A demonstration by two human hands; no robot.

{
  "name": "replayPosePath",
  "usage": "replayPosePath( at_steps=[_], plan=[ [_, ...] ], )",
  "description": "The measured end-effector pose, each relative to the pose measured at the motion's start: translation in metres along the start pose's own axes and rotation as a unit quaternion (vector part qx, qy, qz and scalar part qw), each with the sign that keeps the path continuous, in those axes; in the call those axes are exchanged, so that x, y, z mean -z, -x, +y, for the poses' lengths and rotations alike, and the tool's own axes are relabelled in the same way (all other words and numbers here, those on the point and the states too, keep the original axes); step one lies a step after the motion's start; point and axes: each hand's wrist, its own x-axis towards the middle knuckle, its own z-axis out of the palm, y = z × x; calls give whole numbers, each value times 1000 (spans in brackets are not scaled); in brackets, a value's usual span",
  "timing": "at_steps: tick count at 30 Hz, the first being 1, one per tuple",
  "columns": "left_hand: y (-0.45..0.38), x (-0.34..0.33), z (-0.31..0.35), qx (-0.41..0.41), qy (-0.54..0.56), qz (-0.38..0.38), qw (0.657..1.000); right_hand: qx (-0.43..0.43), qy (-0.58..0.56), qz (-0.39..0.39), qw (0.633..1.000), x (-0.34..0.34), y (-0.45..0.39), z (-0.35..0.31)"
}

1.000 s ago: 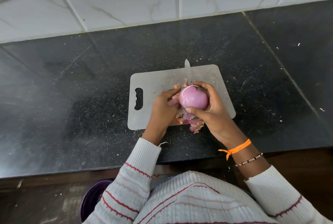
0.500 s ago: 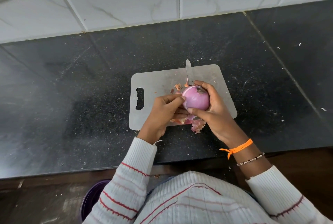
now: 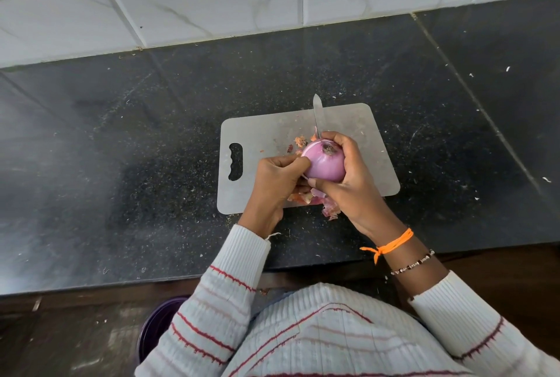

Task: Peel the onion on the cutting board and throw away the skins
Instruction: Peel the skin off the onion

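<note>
A purple onion [image 3: 325, 164] with a dark root end is held just above the grey cutting board [image 3: 266, 134]. My right hand [image 3: 351, 182] grips it from the right, thumb below and fingers over the far side. Fingertips of my left hand [image 3: 277, 179] pinch at the skin on the onion's left side. Loose pink and orange skins [image 3: 328, 208] lie on the board's near edge under my hands, and small scraps [image 3: 300, 141] lie behind the onion.
A knife blade [image 3: 317, 113] lies on the board behind the onion, tip pointing away over the far edge. The board sits on a dark speckled counter [image 3: 121, 164] against a white tiled wall. A purple bin [image 3: 154, 328] stands on the floor at lower left.
My left hand has slid up from below the onion to its left side and now pinches the skin there. The onion has turned slightly in my right hand.
</note>
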Motion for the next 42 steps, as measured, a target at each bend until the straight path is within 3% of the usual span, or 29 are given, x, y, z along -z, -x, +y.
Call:
replayPosePath(
  at_steps=[6, 10, 12, 15, 20, 23, 25, 29, 31, 33, 35, 37, 39, 42],
  plan=[
    [-11, 6, -10, -73, -48, 19, 996, -40, -88, 7, 995, -4, 1, -7],
    [-13, 11, -9, -53, -35, -42, 997, -46, -92, 32, 994, -2, -3, -9],
    [-14, 12, -10, -18, 14, -64, 998, -87, -215, 33, 972, 0, -5, -12],
    [-15, 12, -11, 7, 64, -65, 996, -123, -409, -2, 904, 5, -5, -13],
    [-12, -1, -8, -64, -39, -37, 997, -125, -461, -5, 879, 11, 0, -8],
    [-17, 3, -9, -93, -110, 47, 988, -115, -494, 1, 862, 16, 1, -11],
    [-21, 9, -10, -93, -129, 75, 984, -90, -463, -4, 882, 19, 2, -17],
    [-19, 1, -5, -119, -232, -30, 965, -60, -345, -12, 936, 20, 3, -19],
    [-15, -1, -3, -157, -277, -44, 947, -48, -264, 1, 963, 21, 5, -16],
    [-10, 1, 0, -174, -255, -23, 951, -27, -185, 6, 982, 23, 6, -13],
    [-7, 3, 6, -179, -209, -7, 961, -17, -123, 0, 992, 23, 7, -12],
    [-2, 3, 11, -154, -182, -36, 970, -31, -89, -9, 996, 21, 8, -11],
    [2, 3, 13, -124, -195, -81, 970, -40, -81, -26, 996, 19, 9, -10],
    [4, 6, 10, -146, -231, -83, 958, -39, -72, -58, 995, 20, 10, -11]
  ],
)
